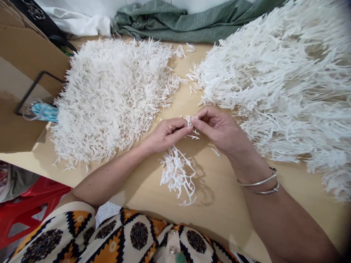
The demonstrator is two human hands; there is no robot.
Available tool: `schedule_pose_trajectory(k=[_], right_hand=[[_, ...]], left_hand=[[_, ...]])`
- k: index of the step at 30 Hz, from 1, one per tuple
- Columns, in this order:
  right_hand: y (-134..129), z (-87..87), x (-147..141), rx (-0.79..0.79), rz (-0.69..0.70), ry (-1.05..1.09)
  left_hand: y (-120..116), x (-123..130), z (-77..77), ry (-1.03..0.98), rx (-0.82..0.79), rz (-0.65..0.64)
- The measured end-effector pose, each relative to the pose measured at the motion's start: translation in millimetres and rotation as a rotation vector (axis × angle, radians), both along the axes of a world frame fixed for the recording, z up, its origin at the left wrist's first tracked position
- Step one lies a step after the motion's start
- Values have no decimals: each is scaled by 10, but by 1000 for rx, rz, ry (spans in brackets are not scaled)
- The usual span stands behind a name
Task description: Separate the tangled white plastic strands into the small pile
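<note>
One white piece (189,121), pinched between both hands (168,134) (221,128)

Left pile (115,98), right pile (285,91) on table (222,204); cloth (170,20) behind.

A pale wood-toned table (219,208) extends toward a white tiled wall (197,5) at the far side, where green cloth (164,22) lies crumpled. A cardboard box (30,47) stands at left; red plastic furniture (51,189) occupies the near left.

Left grip (166,135) and right grip (219,128) pinch a white piece (189,121)
</note>
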State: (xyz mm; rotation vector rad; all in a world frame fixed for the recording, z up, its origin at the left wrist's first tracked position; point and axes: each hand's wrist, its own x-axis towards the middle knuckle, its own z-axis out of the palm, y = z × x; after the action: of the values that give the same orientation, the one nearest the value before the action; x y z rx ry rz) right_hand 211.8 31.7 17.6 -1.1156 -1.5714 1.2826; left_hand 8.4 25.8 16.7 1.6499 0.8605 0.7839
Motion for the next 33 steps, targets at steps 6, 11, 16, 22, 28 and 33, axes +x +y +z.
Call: schedule_pose_trajectory(k=[6, 11, 16, 22, 28, 33], right_hand=[[7, -98, -97, 32, -222, 25], [111, -178, 6, -2, -335, 68], [114, -115, 83, 23, -168, 100], [26, 47, 72, 212, 29, -45], [11, -71, -51, 232, -186, -127], [110, -129, 35, 112, -261, -54]], left_hand=[[-18, -4, 63, 14, 58, -73], [-66, 17, 66, 36, 101, -114], [-61, 7, 79, 48, 42, -47], [-49, 13, 61, 40, 47, -43], [-111, 44, 32, 47, 219, -126], [-265, 195, 16, 87, 394, -439]])
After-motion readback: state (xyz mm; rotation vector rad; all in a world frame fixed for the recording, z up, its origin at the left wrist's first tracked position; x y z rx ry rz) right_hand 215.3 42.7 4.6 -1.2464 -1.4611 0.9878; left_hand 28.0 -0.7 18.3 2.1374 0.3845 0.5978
